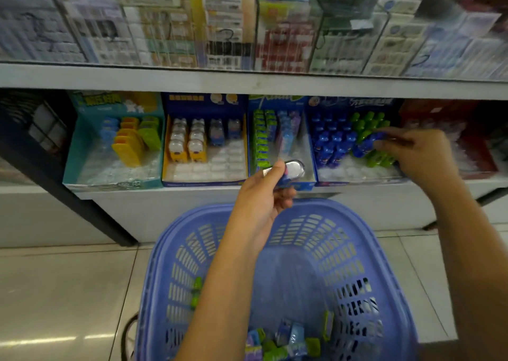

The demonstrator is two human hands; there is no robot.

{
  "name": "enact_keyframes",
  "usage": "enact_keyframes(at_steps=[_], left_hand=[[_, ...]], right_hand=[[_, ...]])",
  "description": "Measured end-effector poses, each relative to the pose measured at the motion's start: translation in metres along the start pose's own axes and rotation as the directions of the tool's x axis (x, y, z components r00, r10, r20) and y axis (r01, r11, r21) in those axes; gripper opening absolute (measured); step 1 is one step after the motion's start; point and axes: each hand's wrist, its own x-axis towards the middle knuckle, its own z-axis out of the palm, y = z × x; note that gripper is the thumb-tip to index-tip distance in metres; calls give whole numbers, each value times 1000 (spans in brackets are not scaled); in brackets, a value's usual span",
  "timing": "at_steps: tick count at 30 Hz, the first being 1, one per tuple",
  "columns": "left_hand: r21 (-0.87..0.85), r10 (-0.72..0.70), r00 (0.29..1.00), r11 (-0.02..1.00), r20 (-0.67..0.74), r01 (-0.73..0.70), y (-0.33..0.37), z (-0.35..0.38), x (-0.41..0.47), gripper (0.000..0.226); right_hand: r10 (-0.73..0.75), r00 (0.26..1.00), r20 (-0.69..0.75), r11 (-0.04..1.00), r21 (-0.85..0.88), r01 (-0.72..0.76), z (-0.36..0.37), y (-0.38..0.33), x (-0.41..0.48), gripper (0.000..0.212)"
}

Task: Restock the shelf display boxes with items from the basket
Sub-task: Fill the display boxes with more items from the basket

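Observation:
A purple plastic basket (365, 253) sits on the floor below the shelf, with several small green, blue and purple packs (286, 341) at its bottom. My left hand (264, 198) grips a small silvery-blue pack (294, 169) above the basket, just in front of the display box of green and blue packs (308, 154). My right hand (420, 154) reaches into the display box (357, 178) of blue and green bottles and pinches a small blue bottle (367, 143) over the rows there.
To the left on the lower shelf stand a blue-and-yellow display box (203, 179) and a teal display box (82, 151). A red box (472, 146) is at the far right. An upper shelf (247, 81) holds clear cases. A black post (68, 195) slants down left.

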Motion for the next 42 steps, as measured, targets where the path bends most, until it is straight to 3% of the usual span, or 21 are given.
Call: enact_keyframes(at_steps=[3,8,12,18,24,27,28,31,36,38,40,42], left_hand=[[-12,-38,999,999,-18,38,-9,5,1,17],[-38,-45,998,998,-43,43,-18,9,6,17],[-68,-47,996,997,-75,42,-20,15,11,18],[-211,-83,991,976,-106,59,-23,19,14,22],[-218,-70,998,974,-4,67,-22,17,7,26],[-206,-2,1000,978,17,5,-19,12,4,24],[-203,31,999,979,8,-29,-19,11,4,22],[-185,129,992,974,-3,-127,-16,8,1,22],[-124,257,966,959,-2,-255,-4,-7,-4,19],[-61,318,948,946,-16,-319,2,-14,-4,20],[222,449,891,878,-71,-424,9,-28,0,25],[686,613,788,595,-51,-419,16,-48,8,32]], right_hand=[[92,989,120,996,-26,-89,8,10,17,36],[78,975,206,997,-23,-75,13,11,33,38],[165,931,327,986,-59,-154,10,11,39,38],[230,910,346,973,-99,-208,18,10,42,39],[185,924,334,946,-317,-75,7,-7,36,38],[22,987,159,993,-121,-3,11,-20,13,25],[-12,986,167,1000,9,10,16,-28,0,21],[-118,919,375,929,368,-31,39,-58,-44,12],[-206,921,331,906,421,51,70,-86,-62,19],[-245,897,369,920,381,94,81,-95,-57,19],[-286,894,344,934,306,182,95,-106,-46,20],[-319,911,261,940,209,269,113,-117,-29,18]])
